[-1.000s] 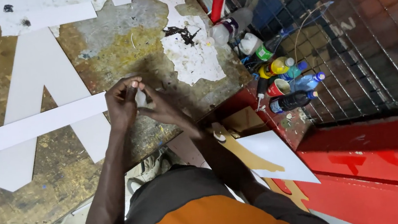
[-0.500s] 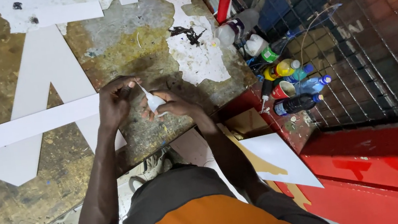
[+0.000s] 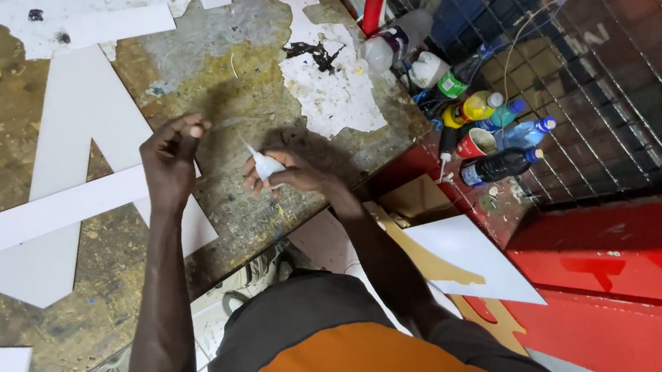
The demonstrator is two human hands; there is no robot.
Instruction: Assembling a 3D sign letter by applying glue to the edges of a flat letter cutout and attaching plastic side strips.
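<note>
A: Right hand (image 3: 287, 174)?
B: Clamped on small white glue bottle (image 3: 265, 165), nozzle up, above worktop (image 3: 250, 78) edge.
A: Left hand (image 3: 169, 159)?
B: Fingertips pinched together, just left of bottle, over white strip (image 3: 32, 218).

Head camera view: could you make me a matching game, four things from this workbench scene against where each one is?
Things:
1. small white bottle
2. white cut-out shape
3. cluster of bottles
4. white sheet

Places:
A. lying flat on the worn bench top
B. on the floor below the bench edge, near the red step
C. in the right hand
D. beside the bench, against the wire mesh

Pairs: 1-C, 2-A, 3-D, 4-B
</note>
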